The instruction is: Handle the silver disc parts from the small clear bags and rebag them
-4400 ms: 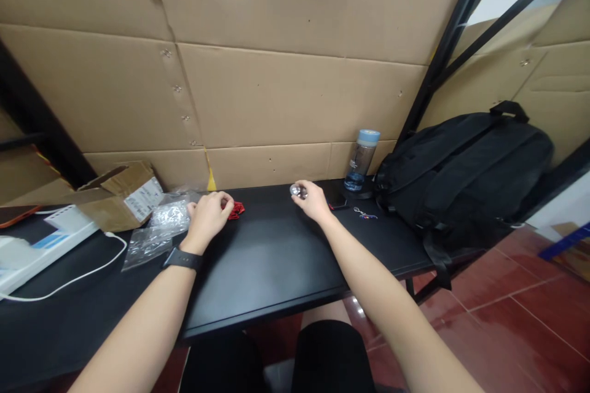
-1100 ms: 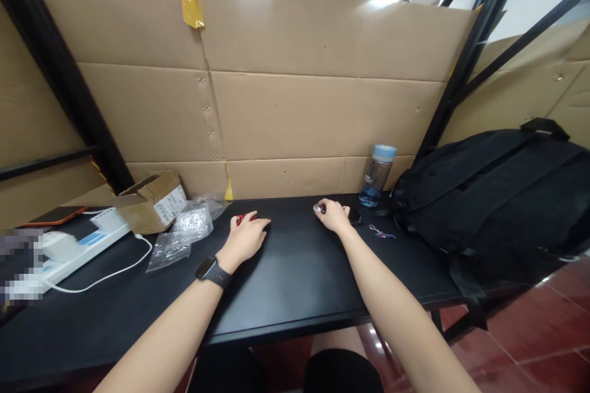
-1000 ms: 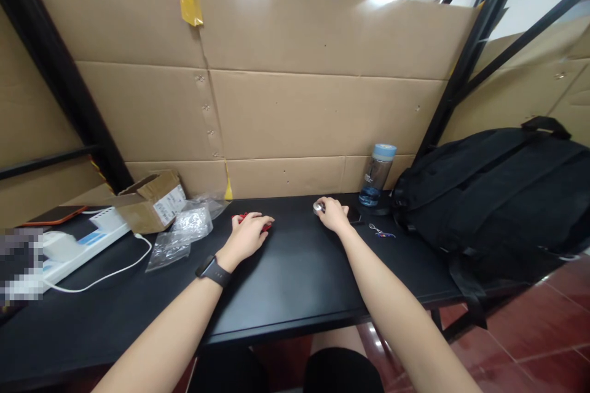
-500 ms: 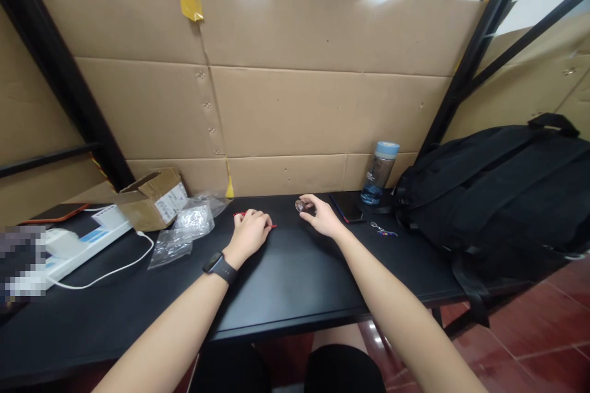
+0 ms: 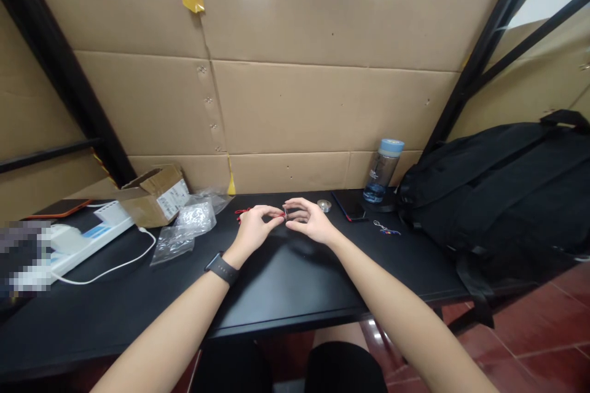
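Note:
My left hand [image 5: 256, 226], with a dark watch on its wrist, pinches part of a red cord [image 5: 241, 213], which also shows behind the knuckles. Close against its fingertips is my right hand [image 5: 311, 221], its thumb and fingers closed around a thin clear piece [image 5: 286, 214] seen nearly edge-on. Whether the cord touches that piece is too small to tell. Just beyond the right hand, a small round clear container [image 5: 324, 205] rests on the black table [image 5: 295, 282].
A phone [image 5: 349, 205], a bottle with a blue cap [image 5: 383, 171] and a small beaded strap [image 5: 387, 229] lie or stand to the right, beside a black backpack [image 5: 502, 190]. Leftward are clear plastic bags [image 5: 196, 219], an open carton [image 5: 154, 196] and a power strip [image 5: 87, 245].
My left hand has lifted from the table and turned toward the right one. My right hand has moved left to meet it. The round container now sits free on the table, further right.

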`<state>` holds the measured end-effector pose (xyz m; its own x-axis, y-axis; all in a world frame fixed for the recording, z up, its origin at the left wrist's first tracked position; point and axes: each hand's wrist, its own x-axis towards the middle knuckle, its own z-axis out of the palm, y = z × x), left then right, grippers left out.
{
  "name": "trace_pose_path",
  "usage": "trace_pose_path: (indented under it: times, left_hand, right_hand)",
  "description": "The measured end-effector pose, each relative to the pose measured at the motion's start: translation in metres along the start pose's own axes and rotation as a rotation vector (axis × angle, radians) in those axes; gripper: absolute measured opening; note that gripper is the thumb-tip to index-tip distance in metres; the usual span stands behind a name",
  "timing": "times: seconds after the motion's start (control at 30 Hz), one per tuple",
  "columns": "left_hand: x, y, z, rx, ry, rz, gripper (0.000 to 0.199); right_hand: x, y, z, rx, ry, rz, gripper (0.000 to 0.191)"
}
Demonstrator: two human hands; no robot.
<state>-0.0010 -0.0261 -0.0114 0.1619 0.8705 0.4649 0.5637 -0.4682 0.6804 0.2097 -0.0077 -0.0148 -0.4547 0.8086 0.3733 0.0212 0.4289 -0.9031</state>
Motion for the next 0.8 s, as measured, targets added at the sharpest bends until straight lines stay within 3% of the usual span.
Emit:
trace_pose_path:
  times: [0.27, 0.57, 0.8]
  left_hand:
    - [0.000, 0.001, 0.001, 0.100, 0.063, 0.006, 0.017]
    - [-0.007, 0.022, -0.004, 0.357, 0.096, 0.014, 0.019]
    - [-0.008, 0.021, -0.001, 0.380, 0.158, 0.054, 0.015]
  right_hand:
    - [0.000, -0.004, 0.009, 0.006, 0.048, -0.042, 0.049]
    - [0.000, 0.000, 0.014, -0.003, 0.080, -0.043, 0.045]
    - [0.003, 0.004, 0.012, -0.070, 0.093, -0.039, 0.034]
